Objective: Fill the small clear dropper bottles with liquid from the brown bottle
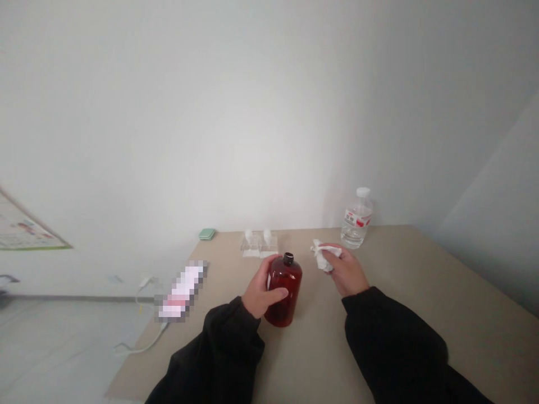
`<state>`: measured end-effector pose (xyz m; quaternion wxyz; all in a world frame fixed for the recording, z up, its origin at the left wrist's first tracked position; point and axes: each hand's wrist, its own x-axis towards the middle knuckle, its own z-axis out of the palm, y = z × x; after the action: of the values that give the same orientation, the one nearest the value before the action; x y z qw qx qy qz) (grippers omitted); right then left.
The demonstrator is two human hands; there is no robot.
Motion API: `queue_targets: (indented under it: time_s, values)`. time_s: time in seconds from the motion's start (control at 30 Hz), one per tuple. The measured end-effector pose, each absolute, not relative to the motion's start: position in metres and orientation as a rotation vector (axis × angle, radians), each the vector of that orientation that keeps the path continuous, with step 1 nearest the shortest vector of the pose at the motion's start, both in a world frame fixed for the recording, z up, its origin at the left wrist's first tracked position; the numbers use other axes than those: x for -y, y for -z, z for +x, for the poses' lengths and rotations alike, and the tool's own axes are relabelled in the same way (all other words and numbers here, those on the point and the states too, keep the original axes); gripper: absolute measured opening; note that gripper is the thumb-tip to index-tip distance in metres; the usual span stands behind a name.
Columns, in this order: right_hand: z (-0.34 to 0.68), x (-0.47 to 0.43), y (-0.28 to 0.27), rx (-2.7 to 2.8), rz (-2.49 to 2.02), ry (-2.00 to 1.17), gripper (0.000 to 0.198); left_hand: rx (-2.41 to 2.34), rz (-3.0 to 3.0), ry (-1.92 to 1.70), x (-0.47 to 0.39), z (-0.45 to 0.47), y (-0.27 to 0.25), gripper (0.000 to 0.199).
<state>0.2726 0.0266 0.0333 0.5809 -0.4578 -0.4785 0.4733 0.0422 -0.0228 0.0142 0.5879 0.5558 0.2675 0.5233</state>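
My left hand [261,292] is wrapped round a dark red-brown bottle [288,297], thumb across its front. The bottle is nearly upright and its narrow neck has no cap on it. To the right, my right hand [347,272] pinches a crumpled white tissue [326,259] between thumb and fingers, apart from the bottle. Behind the left hand stand two small clear holders [251,245] with white rounded tops.
A clear water bottle [356,219] with a white cap stands at the table's back right. On the left edge lies a blurred-out phone [183,292] with a white cable [147,345]. A small green case [206,234] sits at the back left corner of the beige table [320,359], against the wall.
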Motion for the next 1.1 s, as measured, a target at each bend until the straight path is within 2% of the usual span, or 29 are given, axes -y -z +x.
queue_targets:
  time_s: [0.07, 0.17, 0.33, 0.6, 0.73, 0.93, 1.1]
  values:
    - [0.245, -0.022, -0.040, 1.005, -0.887, -1.362, 0.029, -0.534, 1.260, -1.137, 0.026, 0.041, -0.013, 0.074]
    - [0.223, -0.013, -0.047, 1.010, -0.739, -1.586, 0.030, -0.467, 1.181, -1.014, 0.026, 0.039, -0.013, 0.069]
    - [0.229, 0.001, -0.044, 1.185, -0.764, -1.630, 0.031, -0.439, 1.016, -0.864, 0.028, 0.036, -0.015, 0.063]
    - [0.242, 0.008, -0.031, 1.499, -0.748, -1.270, 0.020, -0.398, 0.805, -0.720, 0.033, 0.037, -0.031, 0.052]
    - [0.241, 0.013, -0.031, 1.567, -0.569, -1.159, 0.011, -0.392, 0.774, -0.661, 0.035, 0.035, -0.037, 0.048]
    - [0.243, 0.020, -0.045, 1.768, -0.397, -0.892, 0.016, -0.369, 0.747, -0.616, 0.037, 0.032, -0.044, 0.045]
    - [0.241, 0.022, -0.050, 1.827, -0.480, -0.666, 0.007, -0.358, 0.707, -0.615, 0.036, 0.034, -0.041, 0.047]
